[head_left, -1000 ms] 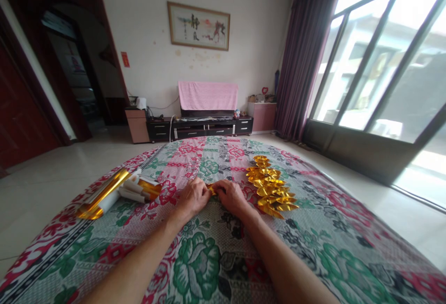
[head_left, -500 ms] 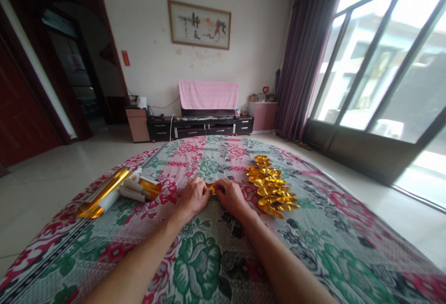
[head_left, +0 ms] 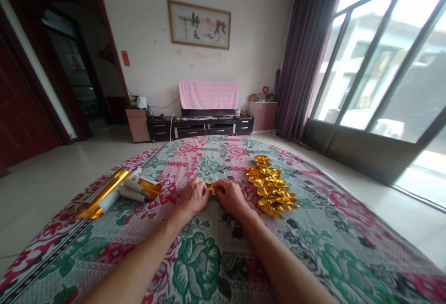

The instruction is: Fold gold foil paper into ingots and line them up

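Between my two hands, low over the middle of the table, is a small piece of gold foil paper (head_left: pixel 211 188). My left hand (head_left: pixel 195 194) is closed on its left end, fingers bent and pressed together. From the other side my right hand (head_left: pixel 228 194) pinches the same piece, its fingers hiding much of it. To the right of my right hand lies a row of folded gold foil paper ingots (head_left: pixel 273 188), overlapping one another. Rolled sheets of gold foil paper (head_left: pixel 108 192) with white backs rest to the left of my left hand.
A flowered cloth (head_left: pixel 197 267) covers the round table under my forearms. Beyond it stand a low black TV cabinet (head_left: pixel 193 132) and a pink cloth (head_left: pixel 209 95) draped over a screen. A purple curtain (head_left: pixel 303 62) hangs beside the glass door at right.
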The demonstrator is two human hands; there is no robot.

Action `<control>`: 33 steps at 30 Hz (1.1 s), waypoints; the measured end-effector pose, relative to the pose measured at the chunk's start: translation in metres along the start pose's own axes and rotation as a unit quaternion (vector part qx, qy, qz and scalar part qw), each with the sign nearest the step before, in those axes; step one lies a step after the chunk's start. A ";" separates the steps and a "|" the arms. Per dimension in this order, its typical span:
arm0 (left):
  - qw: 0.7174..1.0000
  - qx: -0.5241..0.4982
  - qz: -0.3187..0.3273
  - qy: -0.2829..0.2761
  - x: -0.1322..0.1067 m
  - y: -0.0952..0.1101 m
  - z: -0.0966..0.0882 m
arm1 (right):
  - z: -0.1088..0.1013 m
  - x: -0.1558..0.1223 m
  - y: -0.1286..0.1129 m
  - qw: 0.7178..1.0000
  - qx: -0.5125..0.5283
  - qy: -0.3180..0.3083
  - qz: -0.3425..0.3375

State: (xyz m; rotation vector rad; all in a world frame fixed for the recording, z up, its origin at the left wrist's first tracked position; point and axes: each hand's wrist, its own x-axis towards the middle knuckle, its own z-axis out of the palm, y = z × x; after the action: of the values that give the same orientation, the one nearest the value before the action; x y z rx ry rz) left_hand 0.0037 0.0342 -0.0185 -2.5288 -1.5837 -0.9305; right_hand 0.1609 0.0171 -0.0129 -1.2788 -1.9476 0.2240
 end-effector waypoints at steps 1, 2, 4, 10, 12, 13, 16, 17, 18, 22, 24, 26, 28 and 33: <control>1.000 0.000 0.000 0.000 0.000 0.000 0.000 | 0.000 0.000 0.000 1.000 0.000 0.000 -0.001; 1.000 0.000 -0.001 0.000 0.000 0.000 0.000 | 0.000 0.000 0.000 1.000 0.000 0.000 -0.002; 1.000 0.000 -0.003 0.000 0.000 0.000 0.000 | -0.001 0.000 -0.001 1.000 0.001 -0.001 -0.003; 1.000 -0.008 0.006 0.011 -0.001 -0.001 0.001 | -0.002 0.000 -0.003 1.000 -0.002 -0.001 -0.004; 1.000 -0.013 0.009 0.013 -0.001 -0.001 0.001 | -0.002 0.000 -0.004 1.000 -0.001 0.004 -0.007; 1.000 -0.015 0.011 0.013 -0.001 -0.002 0.002 | -0.002 0.000 -0.004 1.000 -0.001 0.006 -0.008; 1.000 -0.020 0.012 0.013 -0.001 -0.003 0.002 | -0.002 -0.001 -0.005 1.000 0.000 0.005 -0.005; 1.000 -0.020 0.011 0.013 -0.001 -0.003 0.003 | -0.002 -0.001 -0.005 1.000 0.000 0.003 -0.005; 1.000 -0.019 0.011 0.013 -0.001 -0.004 0.003 | -0.002 -0.001 -0.005 1.000 -0.001 0.001 -0.006; 1.000 -0.021 0.006 0.009 0.000 -0.005 0.004 | -0.001 -0.001 -0.004 1.000 -0.007 -0.007 -0.018; 1.000 -0.028 0.002 0.005 0.001 -0.006 0.003 | -0.001 -0.001 -0.003 1.000 -0.008 -0.011 -0.019; 0.999 -0.041 -0.003 -0.004 0.001 -0.007 0.002 | -0.002 -0.001 -0.003 1.000 -0.009 -0.015 -0.019; 0.998 -0.055 -0.008 -0.014 0.002 -0.008 0.001 | -0.002 -0.001 -0.003 1.000 -0.008 -0.017 -0.021; 0.996 -0.082 -0.011 -0.032 0.005 -0.013 0.002 | -0.002 -0.001 -0.003 0.999 -0.010 -0.021 -0.034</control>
State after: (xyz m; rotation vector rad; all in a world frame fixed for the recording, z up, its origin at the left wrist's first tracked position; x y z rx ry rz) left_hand -0.0043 0.0452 -0.0216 -2.6800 -1.6192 -1.0342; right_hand 0.1605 0.0142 -0.0108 -1.2267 -2.0305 0.1985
